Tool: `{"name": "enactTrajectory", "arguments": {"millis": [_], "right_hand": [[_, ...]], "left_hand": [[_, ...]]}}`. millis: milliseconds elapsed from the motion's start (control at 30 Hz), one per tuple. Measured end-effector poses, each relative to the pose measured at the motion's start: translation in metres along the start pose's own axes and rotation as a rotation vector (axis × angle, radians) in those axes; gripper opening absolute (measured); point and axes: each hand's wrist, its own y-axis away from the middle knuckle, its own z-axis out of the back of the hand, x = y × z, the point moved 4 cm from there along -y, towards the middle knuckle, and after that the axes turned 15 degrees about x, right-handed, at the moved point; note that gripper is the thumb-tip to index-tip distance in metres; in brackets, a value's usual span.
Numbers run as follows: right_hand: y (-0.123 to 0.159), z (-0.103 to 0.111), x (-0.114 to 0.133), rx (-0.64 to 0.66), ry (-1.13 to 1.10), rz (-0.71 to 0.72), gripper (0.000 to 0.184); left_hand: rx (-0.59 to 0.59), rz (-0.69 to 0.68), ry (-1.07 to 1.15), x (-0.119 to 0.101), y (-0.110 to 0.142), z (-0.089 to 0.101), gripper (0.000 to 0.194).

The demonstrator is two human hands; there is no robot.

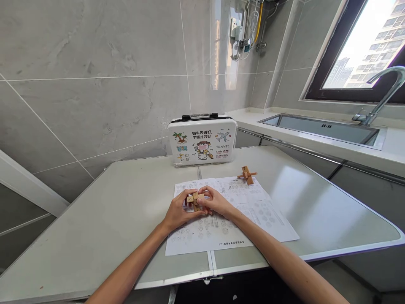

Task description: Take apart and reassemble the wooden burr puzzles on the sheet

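A small wooden interlocking puzzle [195,198] is held between both my hands over a printed sheet. My left hand [179,211] wraps its fingers and thumb around the puzzle's left side and underside. From the right, my right hand [215,200] pinches a block of it between thumb and fingers. Parts of the puzzle are hidden behind my fingers. Beneath lies the white instruction sheet [234,230], covered in small diagrams and text. Another wooden puzzle [247,175], with crossing bars, stands on the sheet's far right corner.
The pale folding table [126,202] has a seam down its middle. At its back edge stands a white cartoon-printed case [202,141] with a black handle. To the right are a counter with a sink [322,126], a faucet [384,90] and a window.
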Motion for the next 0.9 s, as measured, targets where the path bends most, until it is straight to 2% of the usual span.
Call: {"name": "enactTrajectory", "arguments": {"millis": [167,300,400,567,733,900], "right_hand": [[0.001,0.000,0.004,-0.020,0.136,0.061,0.050],[0.003,0.001,0.008,-0.077,0.351,0.120,0.044],[0.004,0.000,0.007,-0.086,0.406,0.100,0.048],[0.002,-0.001,0.003,-0.043,0.266,0.036,0.058],[-0.002,0.000,-0.002,-0.004,0.133,0.017,0.061],[-0.005,0.009,-0.007,-0.087,-0.099,-0.022,0.061]], "left_hand": [[-0.081,0.060,0.118,0.003,0.000,0.004,0.069],[-0.048,0.092,0.233,0.006,-0.002,0.002,0.070],[-0.035,0.099,0.239,0.005,-0.002,0.000,0.071],[-0.008,0.060,0.153,0.002,-0.003,0.000,0.065],[0.003,0.019,0.115,0.002,-0.004,0.000,0.065],[-0.042,0.109,0.200,0.012,-0.005,-0.001,0.073]]}}
